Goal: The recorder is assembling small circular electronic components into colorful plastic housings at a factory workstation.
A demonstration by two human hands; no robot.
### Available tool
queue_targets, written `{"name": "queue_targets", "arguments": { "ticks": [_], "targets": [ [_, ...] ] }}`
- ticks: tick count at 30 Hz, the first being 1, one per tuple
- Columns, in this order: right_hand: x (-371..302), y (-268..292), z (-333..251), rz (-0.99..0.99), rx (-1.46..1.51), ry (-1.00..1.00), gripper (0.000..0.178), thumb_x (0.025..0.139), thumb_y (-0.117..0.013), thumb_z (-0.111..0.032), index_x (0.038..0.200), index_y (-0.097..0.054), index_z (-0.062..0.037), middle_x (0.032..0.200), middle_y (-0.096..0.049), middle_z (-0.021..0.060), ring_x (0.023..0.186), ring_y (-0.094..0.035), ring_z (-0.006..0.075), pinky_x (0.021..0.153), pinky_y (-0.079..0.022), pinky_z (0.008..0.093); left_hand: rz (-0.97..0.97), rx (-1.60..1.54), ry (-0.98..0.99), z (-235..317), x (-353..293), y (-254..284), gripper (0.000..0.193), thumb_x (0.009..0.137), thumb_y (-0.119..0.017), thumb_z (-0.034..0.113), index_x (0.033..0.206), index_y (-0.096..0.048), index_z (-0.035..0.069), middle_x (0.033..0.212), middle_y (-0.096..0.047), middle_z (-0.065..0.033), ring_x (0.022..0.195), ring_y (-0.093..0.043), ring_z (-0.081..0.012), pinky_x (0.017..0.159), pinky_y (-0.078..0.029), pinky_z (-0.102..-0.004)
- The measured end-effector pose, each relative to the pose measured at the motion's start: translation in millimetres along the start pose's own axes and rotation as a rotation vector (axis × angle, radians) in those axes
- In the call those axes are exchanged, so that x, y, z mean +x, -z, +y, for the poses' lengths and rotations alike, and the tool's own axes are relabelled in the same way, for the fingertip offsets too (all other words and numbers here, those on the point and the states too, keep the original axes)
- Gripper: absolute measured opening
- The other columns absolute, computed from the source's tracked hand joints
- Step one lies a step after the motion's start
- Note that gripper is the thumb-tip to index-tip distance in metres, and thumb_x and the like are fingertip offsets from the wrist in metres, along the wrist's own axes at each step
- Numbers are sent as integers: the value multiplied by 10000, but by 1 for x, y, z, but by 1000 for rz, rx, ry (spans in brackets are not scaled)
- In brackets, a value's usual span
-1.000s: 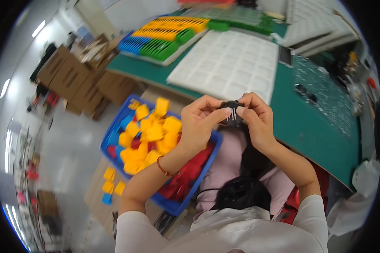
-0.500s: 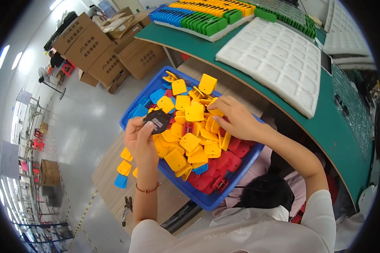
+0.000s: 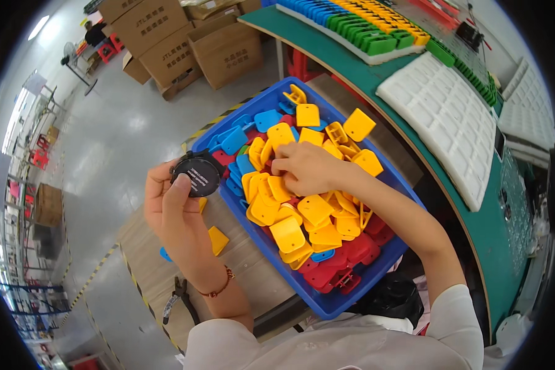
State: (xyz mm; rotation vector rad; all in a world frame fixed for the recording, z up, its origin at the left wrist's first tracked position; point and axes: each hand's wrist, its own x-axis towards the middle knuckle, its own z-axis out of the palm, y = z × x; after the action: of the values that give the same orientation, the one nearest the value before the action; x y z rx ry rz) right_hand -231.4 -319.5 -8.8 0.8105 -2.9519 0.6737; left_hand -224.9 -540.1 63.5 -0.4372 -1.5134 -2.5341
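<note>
A round black watch (image 3: 197, 175), with pale print on the side facing me, is pinched between the thumb and fingers of my left hand (image 3: 177, 213). That hand is up beside the left rim of a blue plastic bin (image 3: 260, 239). My right hand (image 3: 308, 165) reaches into the bin, its fingers curled down among yellow plastic pieces (image 3: 316, 209). Its fingertips are partly hidden, so what they grip cannot be made out. Blue pieces (image 3: 233, 140) lie on the bin's far left side, and red pieces (image 3: 345, 259) fill its near end.
Pliers (image 3: 179, 299) and a loose yellow piece (image 3: 217, 240) lie on the wooden table (image 3: 246, 287). To the right, a green-topped bench (image 3: 357, 80) carries a white moulded tray (image 3: 441, 123) and rows of coloured pieces. Cardboard boxes (image 3: 228, 55) are stacked beyond the floor.
My left hand has moved from over the bin to its left side, with the watch turned more toward me. My right hand has gone leftward into the yellow pieces. The view has shifted.
</note>
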Motion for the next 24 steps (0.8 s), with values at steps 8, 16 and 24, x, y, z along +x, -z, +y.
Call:
{"name": "queue_targets", "arguments": {
  "ticks": [8,16,24],
  "targets": [
    [86,-26,8,177,-36,110,220,794,-500,-85,964,-633,-39,964,-544,110,961,-516,270,857,-436,355,83,399,-50,-7,20,19,147,820,-552,64,949,-570,-6,882,-587,-63,809,-570,-99,754,-490,-239],
    [80,-32,-12,67,-363,-21,193,768,-545,-68,948,-604,-31,1046,-524,113,986,-520,266,802,-472,346,-104,174,52,8,9,15,208,801,-548,-48,1007,-535,-22,950,-568,-56,876,-526,-89,743,-406,-182],
    [38,3,-17,201,-296,49,157,741,-583,-16,894,-557,13,990,-526,133,951,-531,258,808,-456,349,-192,172,29,10,1,1,223,759,-596,-67,972,-533,-42,936,-562,-63,879,-535,-103,783,-432,-213]
  ]
}}
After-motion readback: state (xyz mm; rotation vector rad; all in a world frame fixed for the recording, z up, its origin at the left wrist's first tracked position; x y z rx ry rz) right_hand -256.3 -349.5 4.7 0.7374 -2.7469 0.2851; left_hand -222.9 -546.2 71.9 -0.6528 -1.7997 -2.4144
